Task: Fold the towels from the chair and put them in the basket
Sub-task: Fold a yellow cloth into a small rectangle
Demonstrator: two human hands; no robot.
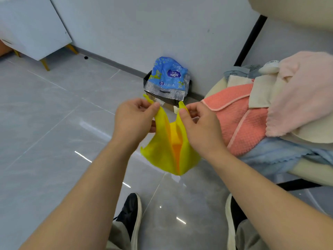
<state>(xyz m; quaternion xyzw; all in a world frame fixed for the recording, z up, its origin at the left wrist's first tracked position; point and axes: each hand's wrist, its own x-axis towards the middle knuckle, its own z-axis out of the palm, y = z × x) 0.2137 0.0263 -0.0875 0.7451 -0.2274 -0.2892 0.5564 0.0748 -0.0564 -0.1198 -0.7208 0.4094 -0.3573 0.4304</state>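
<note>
From my feed I see a glossy grey tiled floor [54,114] filling the left and bottom of the frame, with ceiling lights mirrored in it. It meets a plain pale wall [144,33] along a dark skirting strip. In the upper left a white cabinet [36,24] stands on slim yellow legs, cut off by the frame edge. At the upper centre a crumpled blue packet [169,76] sits on top of a dark container [189,87] against the wall. It may be a bin, but the packet hides most of it. The yellow towel [162,152] hangs in the air at mid-frame, over the floor and just left of the chair [216,87]. The left hand [134,120] pinches one top corner between thumb and curled fingers, and the right hand [200,127] pinches the other, so the cloth sags in a deep fold between them. The chair runs off the right edge, so I only see its cream seat rim and black frame. Piled on it are a coral towel [239,120], a pale pink towel [302,91] and a light blue towel [275,156], overlapping so that none shows whole. Two dark shoes [133,213] show at the bottom, partly behind my view of the forearms.
</note>
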